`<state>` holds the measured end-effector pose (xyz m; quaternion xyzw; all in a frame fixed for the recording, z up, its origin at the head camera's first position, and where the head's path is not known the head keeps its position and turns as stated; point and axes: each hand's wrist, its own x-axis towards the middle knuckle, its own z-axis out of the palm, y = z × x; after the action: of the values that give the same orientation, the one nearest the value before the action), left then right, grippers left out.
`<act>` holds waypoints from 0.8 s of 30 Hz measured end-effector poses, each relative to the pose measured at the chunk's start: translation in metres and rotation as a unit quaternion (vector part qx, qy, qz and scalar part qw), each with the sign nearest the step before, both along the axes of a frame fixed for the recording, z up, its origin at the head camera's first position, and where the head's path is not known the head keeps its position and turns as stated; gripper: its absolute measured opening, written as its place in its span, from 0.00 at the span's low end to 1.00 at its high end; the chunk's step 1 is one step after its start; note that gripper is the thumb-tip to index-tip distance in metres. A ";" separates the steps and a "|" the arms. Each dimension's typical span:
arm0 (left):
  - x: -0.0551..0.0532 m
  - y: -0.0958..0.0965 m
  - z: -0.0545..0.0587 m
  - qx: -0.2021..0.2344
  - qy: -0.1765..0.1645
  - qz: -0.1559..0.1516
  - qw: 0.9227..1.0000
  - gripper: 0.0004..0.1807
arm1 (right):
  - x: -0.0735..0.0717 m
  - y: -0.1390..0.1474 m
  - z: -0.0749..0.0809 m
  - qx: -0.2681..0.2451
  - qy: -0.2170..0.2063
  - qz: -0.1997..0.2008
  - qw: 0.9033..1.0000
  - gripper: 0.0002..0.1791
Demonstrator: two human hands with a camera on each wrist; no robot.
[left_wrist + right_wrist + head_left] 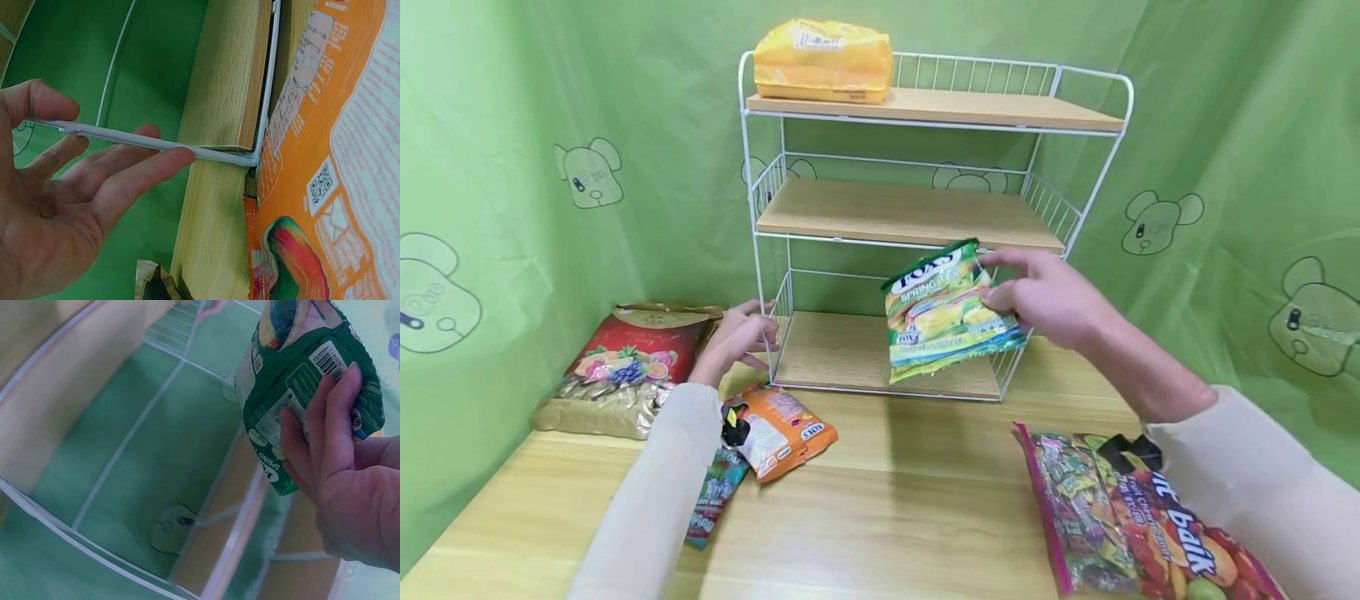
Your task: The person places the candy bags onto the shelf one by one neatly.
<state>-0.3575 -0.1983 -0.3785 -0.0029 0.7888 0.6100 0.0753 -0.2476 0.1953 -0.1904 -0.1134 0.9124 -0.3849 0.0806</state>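
My right hand (1045, 296) pinches a green and yellow Fox's Spring Tea candy bag (951, 312) by its right edge. The bag hangs in front of the rack's lower levels, and its dark green back with a barcode faces the right wrist view. Over at the left front post (144, 140) of the white wire shelf rack (758, 292), my left hand (69, 212) has its thumb on one side and its fingers on the other, holding the post. Just under that wrist lies an orange Fox's candy bag (786, 433), overlapping a teal candy packet (718, 492).
A yellow package (823, 62) sits at the left of the top shelf (1000, 108). A red and gold bag (625, 367) lies left of the rack. A Fruit Balik candy bag (1120, 508) lies at the front right, partly under my right sleeve. Green curtain (662, 208) surrounds the table.
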 end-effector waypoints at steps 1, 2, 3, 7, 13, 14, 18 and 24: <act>0.000 0.001 0.000 -0.001 0.001 0.000 1.000 0.42 | 0.000 0.001 0.006 0.003 0.005 -0.003 1.000 0.35; 0.000 0.001 0.000 -0.002 0.001 -0.001 1.000 0.43 | 0.000 0.002 0.012 0.003 0.009 -0.007 1.000 0.35; 0.000 0.002 0.000 -0.003 0.002 0.000 1.000 0.43 | 0.000 0.002 0.018 0.003 0.011 -0.011 1.000 0.35; 0.000 0.002 0.002 -0.004 0.002 0.000 1.000 0.43 | -0.001 0.004 0.039 0.002 0.015 -0.027 1.000 0.35; 0.000 0.003 0.005 -0.009 0.002 0.002 1.000 0.41 | -0.002 0.008 0.060 -0.047 0.008 -0.039 0.998 0.35; 0.000 0.004 0.005 -0.011 0.004 0.003 1.000 0.41 | -0.003 0.009 0.064 -0.055 0.007 -0.041 0.998 0.35; -0.001 0.004 0.003 -0.010 0.005 0.006 1.000 0.40 | -0.005 0.012 0.079 -0.089 0.002 -0.055 0.995 0.35; -0.001 0.003 0.002 -0.004 0.003 0.007 1.000 0.40 | -0.009 0.020 0.109 -0.182 -0.012 -0.090 0.979 0.32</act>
<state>-0.3585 -0.1955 -0.3764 -0.0065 0.7916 0.6071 0.0687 -0.2564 0.2149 -0.0815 -0.0387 0.8325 -0.5516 0.0349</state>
